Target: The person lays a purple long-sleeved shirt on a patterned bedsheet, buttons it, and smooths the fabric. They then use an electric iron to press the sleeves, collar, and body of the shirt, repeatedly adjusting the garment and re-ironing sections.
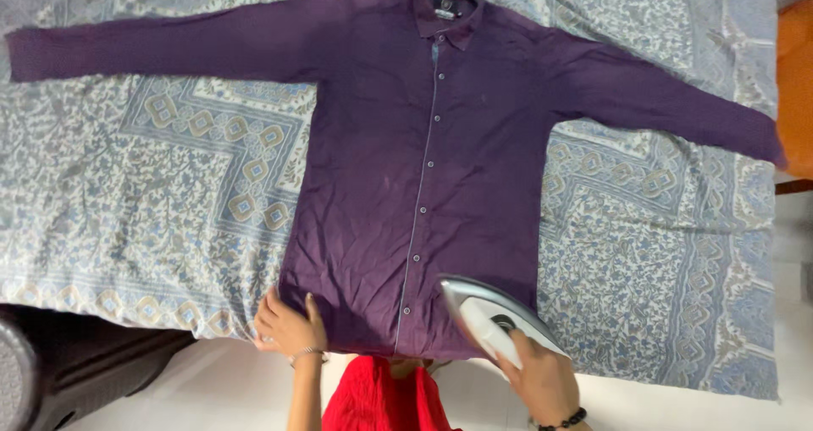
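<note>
A dark purple long-sleeved shirt [415, 160] lies buttoned and flat on a patterned bedsheet [161, 194], collar away from me and both sleeves spread out. My left hand [286, 325] presses on the shirt's lower left hem corner, fingers curled over the cloth. My right hand [542, 380] grips the handle of a white and grey clothes iron [491, 312], which rests on the shirt's lower right hem with its tip pointing up and left.
The blue and beige bedsheet covers a bed whose near edge runs along the bottom. A dark object [59, 367] stands at the lower left by the bed. Orange furniture [796, 75] sits at the right edge. My red clothing [381, 397] shows below.
</note>
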